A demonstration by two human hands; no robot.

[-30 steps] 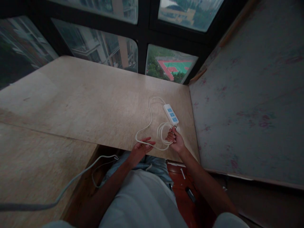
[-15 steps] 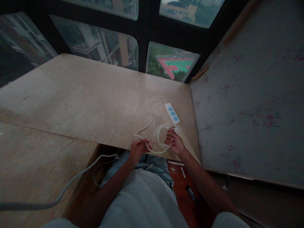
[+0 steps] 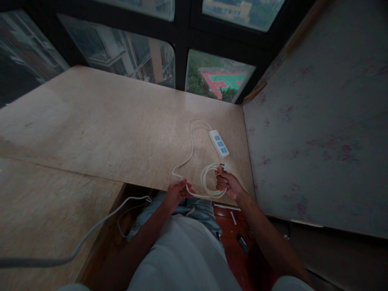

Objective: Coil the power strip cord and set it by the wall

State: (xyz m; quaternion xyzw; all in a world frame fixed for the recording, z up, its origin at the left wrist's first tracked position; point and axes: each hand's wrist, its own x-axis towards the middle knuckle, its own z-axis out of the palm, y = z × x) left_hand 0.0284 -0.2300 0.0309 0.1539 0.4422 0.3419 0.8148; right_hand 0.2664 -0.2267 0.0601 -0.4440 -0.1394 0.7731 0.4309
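A white power strip (image 3: pixel 218 143) with blue sockets lies on the beige desk (image 3: pixel 121 125) near its right end. Its white cord (image 3: pixel 191 145) curves off the strip's far end and runs back toward me. My right hand (image 3: pixel 228 182) is closed round several coiled loops of that cord, with the plug (image 3: pixel 225 167) sticking up above the fist. Just left of the coil, my left hand (image 3: pixel 177 193) pinches the cord at the desk's front edge.
A grey cable (image 3: pixel 91 232) trails from the lower left across a lower desk surface to my lap. A stained wall panel (image 3: pixel 318 121) stands right of the desk. Dark-framed windows (image 3: pixel 182 48) are behind it. Small items lie on the red-brown floor (image 3: pixel 239 238).
My left hand went from open fingers under the cord to pinching it. My right hand drew back toward me with the coil, and the loops tightened. The power strip stayed put.
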